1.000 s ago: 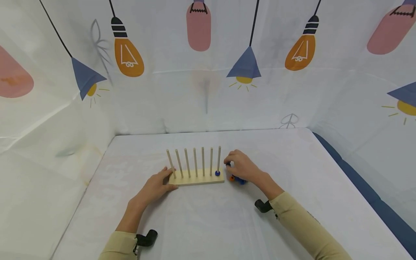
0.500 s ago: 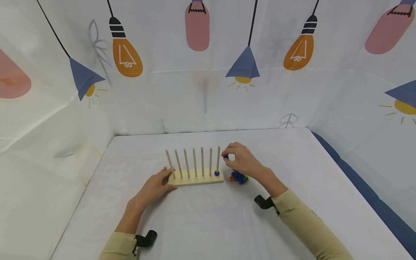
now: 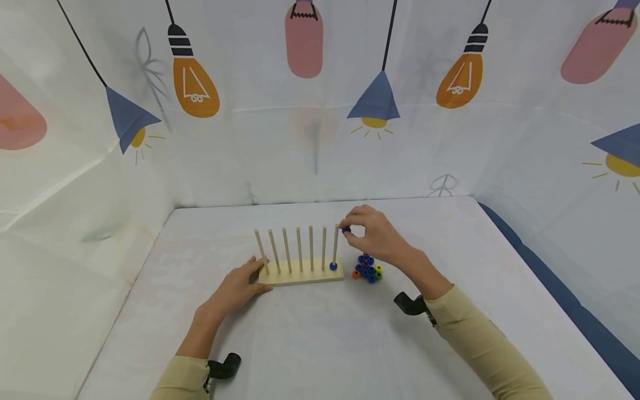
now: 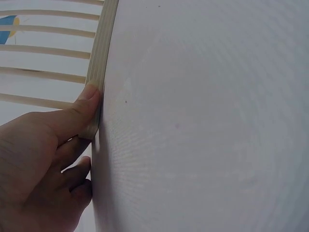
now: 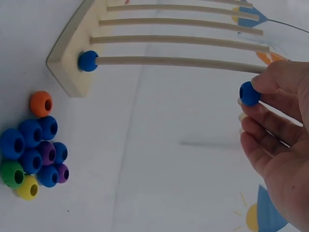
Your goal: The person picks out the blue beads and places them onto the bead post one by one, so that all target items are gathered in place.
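Note:
A wooden peg board with several upright pegs stands on the table. My left hand grips its left end, thumb on the front edge in the left wrist view. One blue bead sits at the foot of the rightmost peg. Between thumb and fingertips my right hand pinches another blue bead, held beside the top of that peg and apart from it. Loose beads, mostly blue with purple, green, yellow and orange ones, lie right of the board.
The white-covered table reaches back to a cloth wall printed with lamps and bulbs. Dark blue fabric runs along the table's right side.
My right hand has lifted a blue bead from the pile, raising it to the top of the rightmost peg. The left hand stays on the board.

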`<state>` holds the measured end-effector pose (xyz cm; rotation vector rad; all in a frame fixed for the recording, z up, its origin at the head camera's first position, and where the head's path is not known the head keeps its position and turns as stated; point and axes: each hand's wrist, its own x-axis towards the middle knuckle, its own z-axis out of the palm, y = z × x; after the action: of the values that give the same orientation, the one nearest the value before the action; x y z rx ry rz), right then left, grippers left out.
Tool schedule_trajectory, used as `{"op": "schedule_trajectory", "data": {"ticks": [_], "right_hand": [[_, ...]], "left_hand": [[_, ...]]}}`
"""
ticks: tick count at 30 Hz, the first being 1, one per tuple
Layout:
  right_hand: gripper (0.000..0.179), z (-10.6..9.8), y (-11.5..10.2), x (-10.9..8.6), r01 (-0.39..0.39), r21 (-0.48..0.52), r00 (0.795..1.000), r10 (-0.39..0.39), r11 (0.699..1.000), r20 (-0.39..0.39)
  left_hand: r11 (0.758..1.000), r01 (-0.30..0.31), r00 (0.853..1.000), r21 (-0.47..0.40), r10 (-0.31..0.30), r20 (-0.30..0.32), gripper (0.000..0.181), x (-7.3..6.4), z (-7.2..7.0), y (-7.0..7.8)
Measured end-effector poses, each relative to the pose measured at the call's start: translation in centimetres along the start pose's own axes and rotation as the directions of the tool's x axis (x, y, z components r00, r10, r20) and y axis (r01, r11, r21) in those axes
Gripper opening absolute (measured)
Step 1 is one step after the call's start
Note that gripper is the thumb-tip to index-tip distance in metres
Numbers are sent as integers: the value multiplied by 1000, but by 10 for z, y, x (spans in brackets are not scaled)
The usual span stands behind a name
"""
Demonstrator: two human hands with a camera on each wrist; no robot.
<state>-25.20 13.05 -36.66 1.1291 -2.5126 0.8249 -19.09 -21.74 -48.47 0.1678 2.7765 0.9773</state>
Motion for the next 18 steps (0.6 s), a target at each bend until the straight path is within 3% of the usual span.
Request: {"op": "schedule_trajectory", "data": {"ticks": [12,18], "right_hand": [[12,-13,-9,10,61,32,997,-60,998,-52],[13,-14,-16,12,50,44,997,-48,998,-53]], "left_hand": [[1000,-2,1000,-1,2,1,79,1,1,-3],[1000,2,1000,-6,-2,2,80,3,2,-5]]}}
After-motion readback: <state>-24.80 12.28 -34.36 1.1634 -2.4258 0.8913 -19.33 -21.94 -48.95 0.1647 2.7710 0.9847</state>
